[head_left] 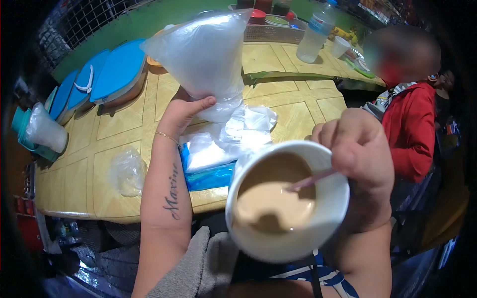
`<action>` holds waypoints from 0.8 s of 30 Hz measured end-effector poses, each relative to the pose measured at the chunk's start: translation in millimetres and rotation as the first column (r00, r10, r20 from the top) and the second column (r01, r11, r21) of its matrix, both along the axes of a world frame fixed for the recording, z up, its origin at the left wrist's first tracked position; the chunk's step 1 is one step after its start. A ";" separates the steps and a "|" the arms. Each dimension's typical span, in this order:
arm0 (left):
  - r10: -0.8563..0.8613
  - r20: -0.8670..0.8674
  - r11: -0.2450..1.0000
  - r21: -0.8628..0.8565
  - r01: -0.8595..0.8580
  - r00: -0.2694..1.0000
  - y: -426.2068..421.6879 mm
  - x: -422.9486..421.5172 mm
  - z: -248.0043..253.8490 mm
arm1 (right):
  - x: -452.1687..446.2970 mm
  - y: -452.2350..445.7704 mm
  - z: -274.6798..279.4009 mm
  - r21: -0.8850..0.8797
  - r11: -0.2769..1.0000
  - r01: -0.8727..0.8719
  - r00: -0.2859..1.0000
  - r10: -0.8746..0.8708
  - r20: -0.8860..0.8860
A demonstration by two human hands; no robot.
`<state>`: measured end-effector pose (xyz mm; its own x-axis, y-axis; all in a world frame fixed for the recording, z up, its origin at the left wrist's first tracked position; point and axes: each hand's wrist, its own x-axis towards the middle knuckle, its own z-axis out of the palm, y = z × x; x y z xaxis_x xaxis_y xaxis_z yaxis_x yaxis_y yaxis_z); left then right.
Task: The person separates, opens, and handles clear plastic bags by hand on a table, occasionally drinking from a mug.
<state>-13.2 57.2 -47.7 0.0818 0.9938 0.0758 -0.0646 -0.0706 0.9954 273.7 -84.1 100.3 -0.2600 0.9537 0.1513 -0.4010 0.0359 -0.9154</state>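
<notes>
A puffed-out clear plastic bag (203, 54) stands above the table in my left hand (186, 109). My thumb lies across its front, and the other fingers are hidden behind it. Close to the camera, my right hand (365, 149) grips a white cup (332, 206) at its right side; any handle is hidden. Milky brown drink (271, 201) partly fills the cup. A thin pinkish stick or spoon handle (318, 178) leans out of it by my right thumb. Below the bag, folded clear plastic bags (211, 151) lie on a blue plastic packet (211, 179).
Blue-lidded tubs (119, 69) line the yellow table's (94, 184) left back. A crumpled plastic bag (128, 171) and a teal container (22, 129) sit at left. A water bottle (315, 32) and white cup (340, 46) stand at back right. A person in red (412, 129) is at right.
</notes>
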 end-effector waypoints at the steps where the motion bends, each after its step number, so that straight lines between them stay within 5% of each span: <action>1: 0.008 -0.008 1.000 -0.006 -0.008 1.000 -0.1 0.0 -0.7 | -1.2 -1.3 1.3 0.068 0.996 -0.049 0.999 0.047 0.028; 6: 0.002 -0.002 1.000 0.025 -0.002 1.000 -4.8 5.3 8.8 | -15.2 -17.1 15.3 0.130 0.990 -0.057 0.998 0.052 0.042; 9: -0.019 0.008 1.000 0.022 0.018 1.000 -7.7 4.6 10.9 | -11.1 -17.9 19.9 0.209 0.956 -0.206 0.977 0.190 0.095; 14: -0.021 0.016 1.000 -0.005 0.021 1.000 -6.8 4.3 10.9 | 8.1 9.9 35.8 0.473 0.711 -0.520 0.849 0.374 0.372; 16: 0.006 0.023 1.000 0.020 -0.007 1.000 -7.2 7.0 8.3 | 3.7 0.9 38.7 0.509 0.775 -0.373 0.908 0.194 0.371; 18: 0.015 0.017 0.999 0.039 -0.016 1.000 -4.0 6.6 5.5 | -26.4 -40.4 35.9 0.477 0.874 0.091 0.933 -0.242 0.266; 21: 0.007 0.000 0.999 0.042 -0.007 1.000 2.3 1.9 -1.1 | -39.1 -54.9 33.2 0.372 0.844 0.386 0.866 -0.471 0.170; 24: 0.012 0.006 0.999 0.046 -0.013 1.000 0.9 2.6 -1.3 | -9.1 -39.5 42.2 0.493 0.870 0.001 0.928 -0.185 0.323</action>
